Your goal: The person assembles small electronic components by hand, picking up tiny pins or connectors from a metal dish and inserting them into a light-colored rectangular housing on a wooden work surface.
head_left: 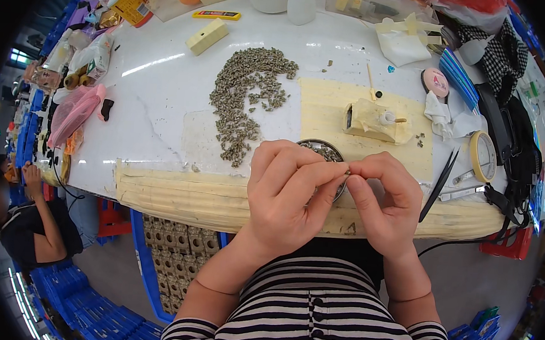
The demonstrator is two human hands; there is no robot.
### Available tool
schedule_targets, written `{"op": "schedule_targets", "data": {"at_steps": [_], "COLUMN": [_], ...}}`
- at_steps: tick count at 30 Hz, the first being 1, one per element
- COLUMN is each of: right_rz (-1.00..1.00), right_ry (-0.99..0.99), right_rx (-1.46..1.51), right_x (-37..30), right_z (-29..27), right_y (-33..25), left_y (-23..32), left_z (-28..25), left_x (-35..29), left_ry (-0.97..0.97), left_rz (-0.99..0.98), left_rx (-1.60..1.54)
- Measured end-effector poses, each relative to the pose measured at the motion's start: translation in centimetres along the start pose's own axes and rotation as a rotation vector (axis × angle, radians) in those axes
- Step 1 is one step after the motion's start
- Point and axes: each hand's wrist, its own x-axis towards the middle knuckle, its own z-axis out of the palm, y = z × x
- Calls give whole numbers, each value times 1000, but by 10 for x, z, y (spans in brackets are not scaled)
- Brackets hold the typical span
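Note:
My left hand (293, 190) and my right hand (381, 193) meet above the front edge of the table, thumbs and forefingers pinched together. Between the fingertips shows a tiny metal part (347, 173), mostly hidden by them. Just under and behind the hands is a round dish (315, 141) with small grey metal parts in it; my left hand covers much of it. Farther left, a loose heap of the same small metal parts (237, 92) spreads over the white tabletop. Black tweezers (439, 185) lie to the right of my right hand.
A tape-wrapped block (370, 123) stands behind the hands on a taped sheet. At right are a tape roll (482, 156) and a black strap (503, 123). A yellowish block (207, 36) lies at the back. Below the table, a blue crate (145, 268) holds metal castings. Another person (37, 232) sits left.

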Motion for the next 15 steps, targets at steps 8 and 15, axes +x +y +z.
{"op": "schedule_targets", "data": {"at_steps": [8,15], "right_rz": [-111,-259], "right_ry": [80,93], "right_rx": [-143,-267], "right_x": [-2,-1], "right_z": [2,6], "right_y": [2,-2], "left_y": [1,0], "left_z": [1,2], "left_x": [-1,-1], "left_ry": [-4,-2], "left_rz": [4,-31], "left_rx": [48,62]}}
